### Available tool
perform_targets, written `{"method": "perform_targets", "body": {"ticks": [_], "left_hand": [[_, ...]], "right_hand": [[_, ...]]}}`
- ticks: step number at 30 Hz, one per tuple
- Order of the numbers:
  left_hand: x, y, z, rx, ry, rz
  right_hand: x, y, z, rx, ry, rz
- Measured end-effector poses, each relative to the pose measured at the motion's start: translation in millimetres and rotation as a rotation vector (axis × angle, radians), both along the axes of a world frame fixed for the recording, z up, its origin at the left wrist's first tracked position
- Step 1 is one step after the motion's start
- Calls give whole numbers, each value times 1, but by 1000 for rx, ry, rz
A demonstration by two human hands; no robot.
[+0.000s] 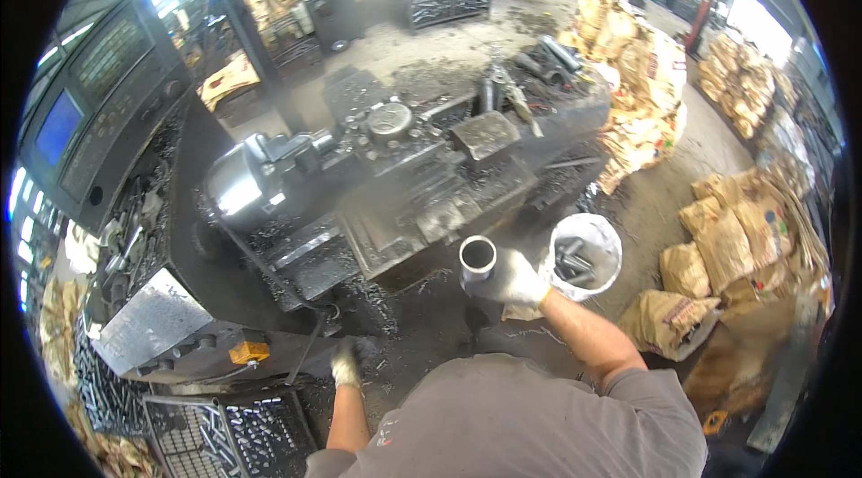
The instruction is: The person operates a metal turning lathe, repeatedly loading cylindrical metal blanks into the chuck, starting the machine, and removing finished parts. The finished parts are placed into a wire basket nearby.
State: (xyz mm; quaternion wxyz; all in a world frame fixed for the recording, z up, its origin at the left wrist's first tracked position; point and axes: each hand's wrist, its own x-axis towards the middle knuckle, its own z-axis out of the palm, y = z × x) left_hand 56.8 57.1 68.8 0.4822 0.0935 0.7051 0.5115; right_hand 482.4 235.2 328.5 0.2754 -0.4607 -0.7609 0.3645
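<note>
My right hand (512, 280), in a pale work glove, is wrapped round a short metal cylinder (467, 277). Its bright round rim faces up, and the inside is dark; I cannot tell whether it is a tube or a cup. A white bucket (616, 273) with several grey metal cylinders (573, 264) in it stands just right of that hand. My left hand (345, 365), also gloved, hangs low beside the base of the lathe (305, 348). Its fingers are dark and indistinct, so their grip does not show.
Ahead lie the lathe's chuck (241, 184) and its chip-covered carriage (395, 231). A control panel (94, 132) rises at left. Wire baskets of metal parts (224, 438) sit at lower left. Paper sacks (727, 240) are piled at right, more (642, 74) behind the machine.
</note>
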Motion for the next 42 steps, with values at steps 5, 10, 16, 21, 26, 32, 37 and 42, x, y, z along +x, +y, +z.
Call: {"method": "perform_targets", "body": {"ticks": [5,10,16,21,26,32,37,42], "left_hand": [[-33,-44,74,-99,275,907],[-53,-29,155,-504,804,985],[-120,-57,101,-413,1046,781],[-140,-85,102,304,34,851],[-45,61,132,124,635,849],[-52,298,327,253,1650,213],[-81,343,350,178,2138,53],[-90,344,337,176,2109,117]], "right_hand": [[-42,121,31,-81,-118,75],[-43,164,12,-41,-165,240],[11,234,25,166,-486,702],[-23,289,143,297,23,629],[-181,334,187,494,-523,735],[-322,385,113,164,-1059,1290],[-344,365,104,227,-686,1416],[-270,494,149,353,-689,302]]}}
